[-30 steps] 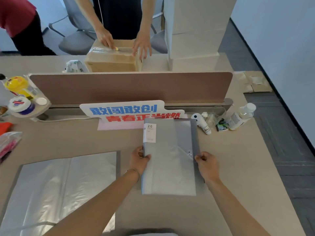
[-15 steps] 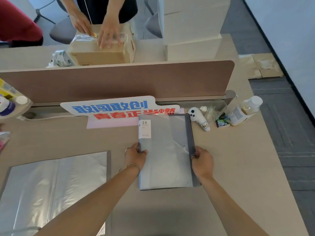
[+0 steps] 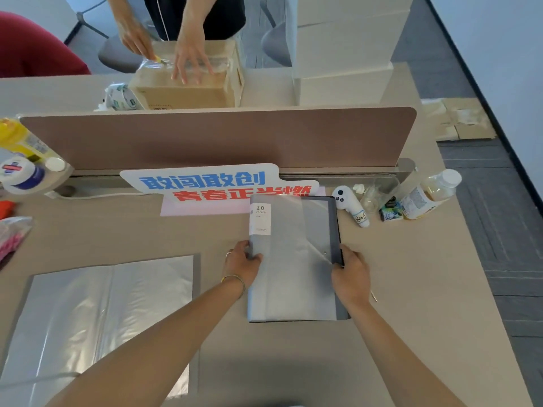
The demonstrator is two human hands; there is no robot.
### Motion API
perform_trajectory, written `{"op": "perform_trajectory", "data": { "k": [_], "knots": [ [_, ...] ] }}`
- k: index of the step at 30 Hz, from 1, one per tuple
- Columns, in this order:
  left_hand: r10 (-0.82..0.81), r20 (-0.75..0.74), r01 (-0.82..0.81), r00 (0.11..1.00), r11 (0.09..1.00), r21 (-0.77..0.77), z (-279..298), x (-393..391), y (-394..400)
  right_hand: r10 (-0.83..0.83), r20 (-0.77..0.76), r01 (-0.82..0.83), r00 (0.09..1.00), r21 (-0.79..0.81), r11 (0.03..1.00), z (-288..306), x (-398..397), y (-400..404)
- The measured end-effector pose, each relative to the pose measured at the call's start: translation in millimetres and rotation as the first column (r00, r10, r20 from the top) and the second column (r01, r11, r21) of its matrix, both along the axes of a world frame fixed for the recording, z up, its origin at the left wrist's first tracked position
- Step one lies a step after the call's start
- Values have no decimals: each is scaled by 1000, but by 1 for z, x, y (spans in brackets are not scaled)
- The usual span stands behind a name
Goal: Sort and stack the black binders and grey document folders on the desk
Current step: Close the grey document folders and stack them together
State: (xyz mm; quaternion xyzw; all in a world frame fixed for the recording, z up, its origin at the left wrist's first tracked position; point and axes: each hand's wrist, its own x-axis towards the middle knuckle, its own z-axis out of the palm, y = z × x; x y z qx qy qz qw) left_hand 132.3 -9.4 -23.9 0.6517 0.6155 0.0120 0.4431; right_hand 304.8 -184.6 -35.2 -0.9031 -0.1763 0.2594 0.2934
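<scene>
- Our left hand (image 3: 242,264) pinches the left edge of the grey document folder (image 3: 293,259), which lies flat on the desk (image 3: 411,289).
- Our right hand (image 3: 351,273) grips its dark right edge.
- The folder's far end overlaps a printed sign (image 3: 217,183).
- A second folder (image 3: 97,312) lies open, well to the left.

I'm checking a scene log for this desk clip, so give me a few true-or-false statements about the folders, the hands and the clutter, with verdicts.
1. Both hands grip the grey folder at its side edges. True: left hand, right hand.
2. The folder's white label reads 40. False: it reads 20.
3. A second grey folder lies open to the left. True.
4. The plastic bottle stands upright. False: it lies tilted on the desk.
5. The white controller rests on the held folder. False: it lies beside it.
</scene>
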Motion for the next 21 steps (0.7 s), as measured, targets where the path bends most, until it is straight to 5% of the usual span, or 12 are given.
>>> {"op": "perform_trajectory", "data": {
  "k": [6,21],
  "knots": [
    [1,49,-4,999,998,68,32,-27,12,63,12,-64,998,239,969,46,-37,21],
    [156,205,-187,966,972,143,78,-209,58,342,71,-342,937,378,860,113,-209,109]
  ]
}}
